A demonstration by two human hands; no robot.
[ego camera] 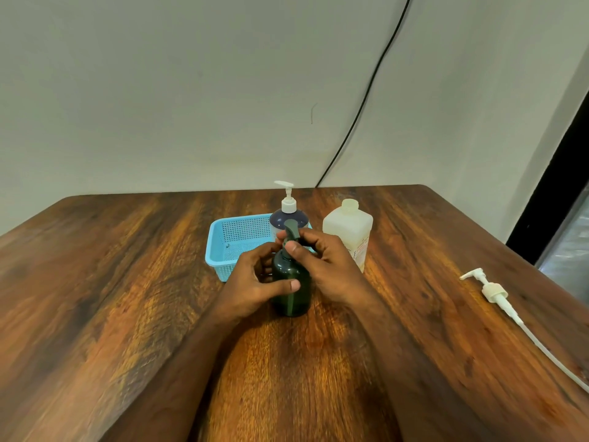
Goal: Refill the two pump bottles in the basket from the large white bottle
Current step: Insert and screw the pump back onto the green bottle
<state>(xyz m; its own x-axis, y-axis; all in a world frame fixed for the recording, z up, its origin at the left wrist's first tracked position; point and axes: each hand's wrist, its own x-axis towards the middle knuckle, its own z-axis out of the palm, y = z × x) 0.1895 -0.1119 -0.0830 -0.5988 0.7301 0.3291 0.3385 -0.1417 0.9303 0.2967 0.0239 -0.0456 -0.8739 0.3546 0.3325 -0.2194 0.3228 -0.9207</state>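
The dark green plastic pump bottle point(291, 287) stands straight up on the brown wooden table point(127, 282), just near the blue basket point(223, 247), with the left hand point(255, 282) wrapped round its body and the right hand point(322, 260) pinching its dark pump top point(291, 232) from above.

Dark-stained wooden table point(127, 282), strong grain, rounded far corners. Standing on it: light blue perforated plastic basket point(236, 240); dark green translucent round pump bottle point(291, 293); large white squarish plastic bottle point(349, 231), uncapped. Lying at right: white pump head with long tube point(497, 296).
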